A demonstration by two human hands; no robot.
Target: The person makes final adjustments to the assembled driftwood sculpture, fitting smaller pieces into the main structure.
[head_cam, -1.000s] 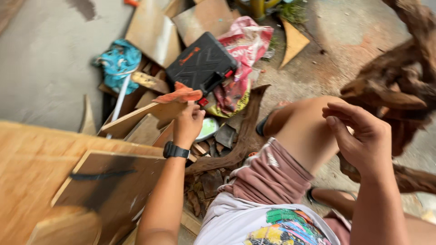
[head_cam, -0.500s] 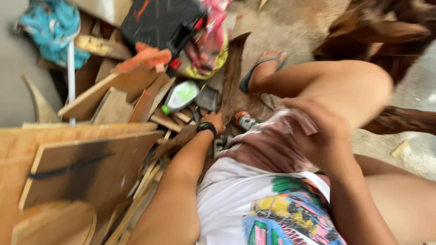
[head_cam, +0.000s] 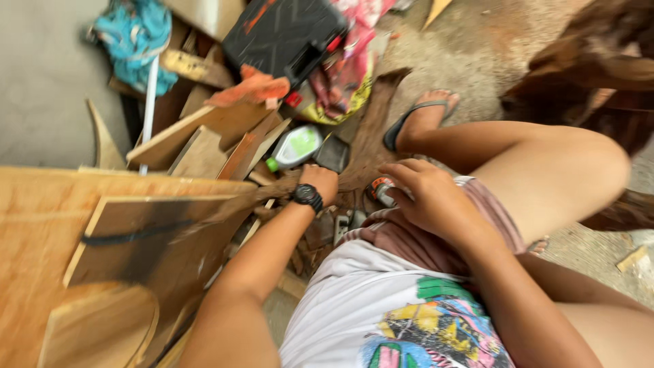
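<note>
My left hand (head_cam: 319,181), with a black watch (head_cam: 307,196) on the wrist, reaches into a pile of wood scraps. Its fingers curl downward beside a white and green bottle (head_cam: 295,146) and a dark flat piece (head_cam: 333,154); what they touch is hidden. My right hand (head_cam: 428,196) rests over my thigh with its fingers spread. Its fingertips are close to a small orange and black tool (head_cam: 380,190) lying between my legs. Motion blur softens the whole view.
A large plywood board (head_cam: 41,225) fills the left. A black tool case (head_cam: 283,31), an orange scrap (head_cam: 251,88), colourful cloth (head_cam: 344,75) and a blue rag (head_cam: 133,31) lie beyond. My sandalled foot (head_cam: 419,116) is on concrete, with gnarled wood (head_cam: 599,68) at right.
My left hand dropped from the orange scrap to the scraps near the bottle. My right hand came down from the air onto my thigh. The view tilted downward.
</note>
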